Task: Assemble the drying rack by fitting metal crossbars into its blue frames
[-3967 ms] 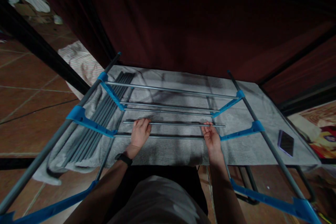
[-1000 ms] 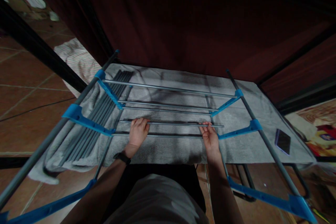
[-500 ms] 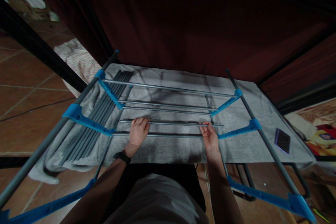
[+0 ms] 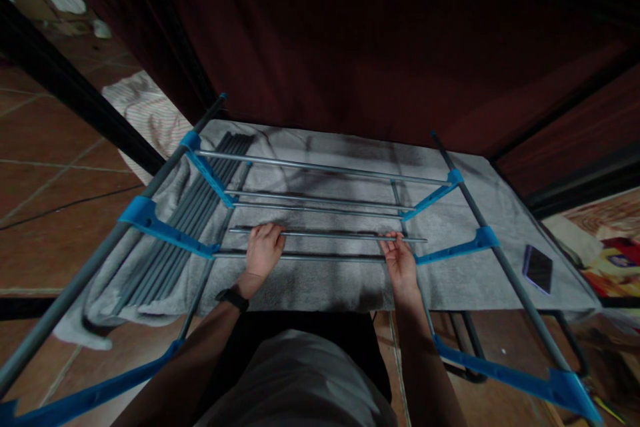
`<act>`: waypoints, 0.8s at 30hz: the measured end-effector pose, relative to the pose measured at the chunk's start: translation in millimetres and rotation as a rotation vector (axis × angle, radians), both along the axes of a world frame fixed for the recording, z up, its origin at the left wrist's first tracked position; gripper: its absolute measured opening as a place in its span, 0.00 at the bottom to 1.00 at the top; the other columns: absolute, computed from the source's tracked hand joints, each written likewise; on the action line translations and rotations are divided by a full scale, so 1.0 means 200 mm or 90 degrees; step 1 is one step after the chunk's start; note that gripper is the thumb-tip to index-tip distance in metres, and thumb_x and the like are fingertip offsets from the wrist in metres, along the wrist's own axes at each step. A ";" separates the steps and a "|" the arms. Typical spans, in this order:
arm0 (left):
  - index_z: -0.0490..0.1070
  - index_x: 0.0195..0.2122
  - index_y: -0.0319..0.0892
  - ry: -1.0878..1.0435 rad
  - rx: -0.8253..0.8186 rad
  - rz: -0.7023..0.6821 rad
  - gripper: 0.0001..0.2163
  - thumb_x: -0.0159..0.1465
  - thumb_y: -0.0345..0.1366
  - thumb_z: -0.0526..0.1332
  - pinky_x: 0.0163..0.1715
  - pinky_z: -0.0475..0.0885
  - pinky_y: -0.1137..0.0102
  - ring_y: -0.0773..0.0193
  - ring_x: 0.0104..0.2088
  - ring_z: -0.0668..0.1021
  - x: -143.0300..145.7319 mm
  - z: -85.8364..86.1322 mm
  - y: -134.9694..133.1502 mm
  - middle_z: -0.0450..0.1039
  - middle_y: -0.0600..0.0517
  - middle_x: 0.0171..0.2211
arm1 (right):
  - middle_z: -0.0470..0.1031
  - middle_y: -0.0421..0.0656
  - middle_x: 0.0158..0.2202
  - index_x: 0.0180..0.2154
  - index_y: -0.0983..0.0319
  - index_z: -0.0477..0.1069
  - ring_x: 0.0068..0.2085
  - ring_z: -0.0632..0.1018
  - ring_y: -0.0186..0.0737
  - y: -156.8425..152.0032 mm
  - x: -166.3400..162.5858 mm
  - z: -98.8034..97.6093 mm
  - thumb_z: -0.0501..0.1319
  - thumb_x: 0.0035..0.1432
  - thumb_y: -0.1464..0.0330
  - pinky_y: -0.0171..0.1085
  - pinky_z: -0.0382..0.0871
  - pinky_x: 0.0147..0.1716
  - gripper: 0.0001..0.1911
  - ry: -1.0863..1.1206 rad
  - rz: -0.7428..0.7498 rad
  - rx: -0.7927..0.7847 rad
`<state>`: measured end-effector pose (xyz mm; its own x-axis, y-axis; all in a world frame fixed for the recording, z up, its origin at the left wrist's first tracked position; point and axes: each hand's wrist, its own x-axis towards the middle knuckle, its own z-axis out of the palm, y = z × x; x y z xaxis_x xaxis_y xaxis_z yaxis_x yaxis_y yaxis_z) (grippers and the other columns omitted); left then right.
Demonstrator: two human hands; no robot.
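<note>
A drying rack frame with grey poles and blue plastic brackets (image 4: pixel 160 230) stands over a grey towel (image 4: pixel 320 283). Both hands hold one loose thin metal rod (image 4: pixel 330 236) level between the brackets. My left hand (image 4: pixel 263 250) curls its fingers over the rod near its left end; a dark watch is on that wrist. My right hand (image 4: pixel 399 259) grips it near its right end. Three other rods (image 4: pixel 320 170) span the frame farther away.
A bundle of grey rods (image 4: pixel 195 217) lies on the towel at the left. A phone (image 4: pixel 538 269) rests on the towel's right part. A dark red curtain hangs behind. Tiled floor and a pale cloth (image 4: pixel 145 113) are at the left.
Hardly anything has changed; both hands keep their grip on the rod at the same spot, and the view has shifted only slightly.
</note>
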<state>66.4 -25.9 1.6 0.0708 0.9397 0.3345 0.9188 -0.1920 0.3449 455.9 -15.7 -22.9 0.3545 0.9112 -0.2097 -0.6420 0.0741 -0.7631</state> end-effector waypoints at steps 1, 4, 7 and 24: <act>0.78 0.44 0.45 0.000 -0.001 0.002 0.11 0.69 0.32 0.56 0.52 0.69 0.54 0.48 0.46 0.80 0.00 0.00 0.00 0.81 0.44 0.42 | 0.84 0.40 0.40 0.39 0.55 0.75 0.49 0.83 0.39 0.00 0.00 0.00 0.70 0.59 0.69 0.47 0.74 0.62 0.07 -0.001 0.000 -0.003; 0.79 0.43 0.44 0.003 0.002 0.003 0.11 0.69 0.32 0.56 0.52 0.69 0.54 0.47 0.46 0.80 0.00 0.00 0.00 0.81 0.44 0.41 | 0.84 0.42 0.41 0.39 0.55 0.75 0.50 0.83 0.41 0.00 0.00 0.00 0.69 0.60 0.70 0.49 0.73 0.63 0.06 -0.005 0.000 -0.006; 0.79 0.43 0.43 0.007 0.007 0.000 0.11 0.69 0.32 0.55 0.52 0.69 0.53 0.47 0.46 0.80 0.00 -0.01 0.00 0.81 0.44 0.41 | 0.84 0.42 0.41 0.38 0.55 0.75 0.50 0.83 0.42 0.00 0.00 0.00 0.68 0.60 0.70 0.50 0.73 0.63 0.05 -0.014 0.001 -0.002; 0.79 0.43 0.45 0.011 -0.006 0.014 0.11 0.67 0.32 0.56 0.52 0.69 0.54 0.48 0.46 0.80 0.00 0.00 0.00 0.82 0.44 0.42 | 0.83 0.38 0.39 0.38 0.54 0.75 0.47 0.84 0.39 -0.01 -0.01 0.03 0.69 0.58 0.72 0.46 0.76 0.60 0.08 0.023 0.005 -0.012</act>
<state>67.2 -25.0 2.5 0.0566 0.9441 0.3246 0.9288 -0.1691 0.3299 453.6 -17.1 -16.8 0.3386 0.9100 -0.2394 -0.6699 0.0544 -0.7404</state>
